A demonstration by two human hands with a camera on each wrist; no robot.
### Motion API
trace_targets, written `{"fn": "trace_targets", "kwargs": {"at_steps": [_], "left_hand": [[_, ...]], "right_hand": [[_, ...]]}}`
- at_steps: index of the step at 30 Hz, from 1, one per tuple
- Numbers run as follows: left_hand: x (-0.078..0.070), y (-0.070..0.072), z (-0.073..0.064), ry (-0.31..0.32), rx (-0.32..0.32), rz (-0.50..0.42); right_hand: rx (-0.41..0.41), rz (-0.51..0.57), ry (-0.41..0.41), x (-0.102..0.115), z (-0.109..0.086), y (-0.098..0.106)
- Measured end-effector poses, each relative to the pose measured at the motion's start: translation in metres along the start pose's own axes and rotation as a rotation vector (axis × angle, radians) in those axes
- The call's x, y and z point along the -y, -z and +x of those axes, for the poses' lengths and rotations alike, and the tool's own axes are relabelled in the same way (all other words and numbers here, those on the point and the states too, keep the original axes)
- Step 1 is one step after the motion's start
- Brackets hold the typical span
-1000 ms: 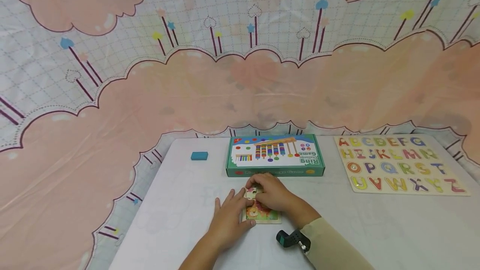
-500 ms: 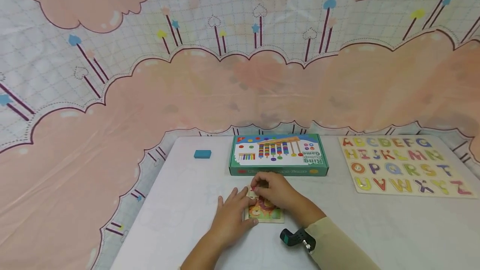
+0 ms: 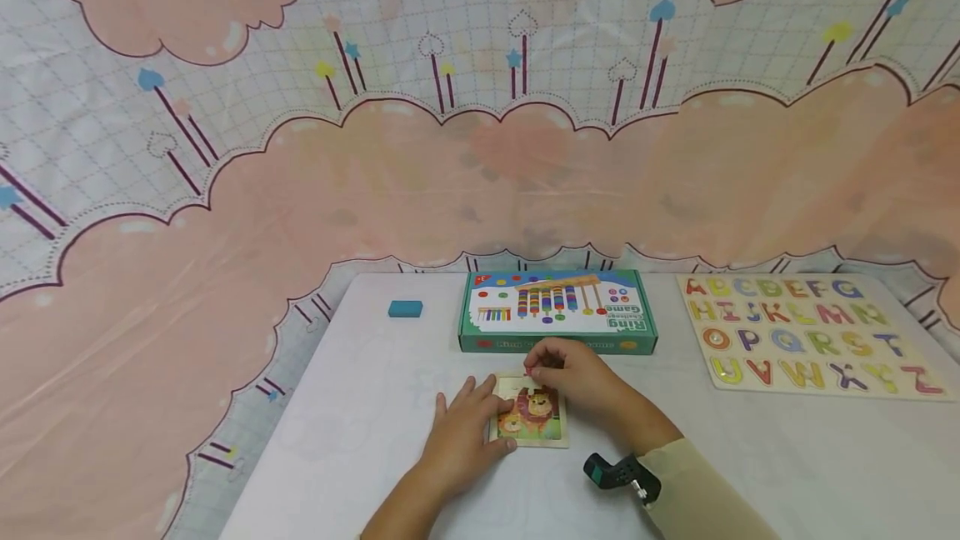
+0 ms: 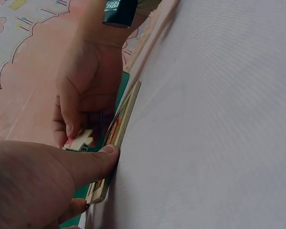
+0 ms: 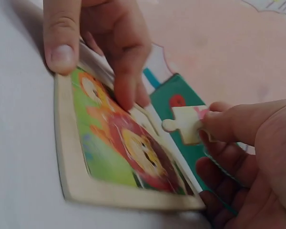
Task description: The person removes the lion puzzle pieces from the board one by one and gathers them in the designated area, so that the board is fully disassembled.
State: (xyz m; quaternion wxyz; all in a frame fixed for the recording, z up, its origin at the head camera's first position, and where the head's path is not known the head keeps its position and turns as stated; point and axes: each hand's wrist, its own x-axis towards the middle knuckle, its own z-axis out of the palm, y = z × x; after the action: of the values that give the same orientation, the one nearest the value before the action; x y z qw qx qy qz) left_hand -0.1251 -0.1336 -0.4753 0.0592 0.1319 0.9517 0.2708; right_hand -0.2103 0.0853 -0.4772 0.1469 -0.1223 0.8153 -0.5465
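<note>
A small wooden jigsaw puzzle board (image 3: 529, 411) with a lion picture lies on the white table. My left hand (image 3: 461, 433) is spread at its left side; the thumb presses the frame's near corner and a finger touches the picture. In the right wrist view the board (image 5: 133, 200) shows a pale bare patch along its far side, partly hidden by left fingers. My right hand (image 3: 577, 375) pinches a pale jigsaw piece (image 5: 186, 125) with a pink mark between thumb and fingers. The piece (image 4: 81, 141) is lifted clear of the board in the left wrist view.
Just behind the board stands a green and white game box (image 3: 558, 312). A blue block (image 3: 405, 308) lies at the back left of the table. To the right is a wooden alphabet board (image 3: 813, 336). A patterned cloth (image 3: 450, 182) hangs behind the table.
My right hand has lifted the jigsaw piece off the board's far left part and moved right with it, uncovering more of the lion picture. My left hand has stayed in place on the board.
</note>
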Motion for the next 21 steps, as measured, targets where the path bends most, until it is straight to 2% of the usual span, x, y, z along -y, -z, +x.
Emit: {"fn": "trace_targets", "kwargs": {"at_steps": [6, 13, 17, 21], "left_hand": [[0.001, -0.001, 0.001, -0.002, 0.002, 0.013], [0.003, -0.003, 0.002, 0.012, 0.011, 0.027], [0.004, -0.003, 0.003, 0.017, 0.009, 0.029], [0.004, -0.005, 0.001, 0.005, 0.0, 0.026]], "right_hand": [[-0.026, -0.042, -0.015, -0.006, -0.013, 0.019], [0.024, -0.113, 0.042, -0.014, -0.023, 0.041], [0.027, -0.151, 0.023, -0.019, -0.025, 0.05], [0.04, -0.174, 0.044, -0.024, -0.027, 0.055]]}}
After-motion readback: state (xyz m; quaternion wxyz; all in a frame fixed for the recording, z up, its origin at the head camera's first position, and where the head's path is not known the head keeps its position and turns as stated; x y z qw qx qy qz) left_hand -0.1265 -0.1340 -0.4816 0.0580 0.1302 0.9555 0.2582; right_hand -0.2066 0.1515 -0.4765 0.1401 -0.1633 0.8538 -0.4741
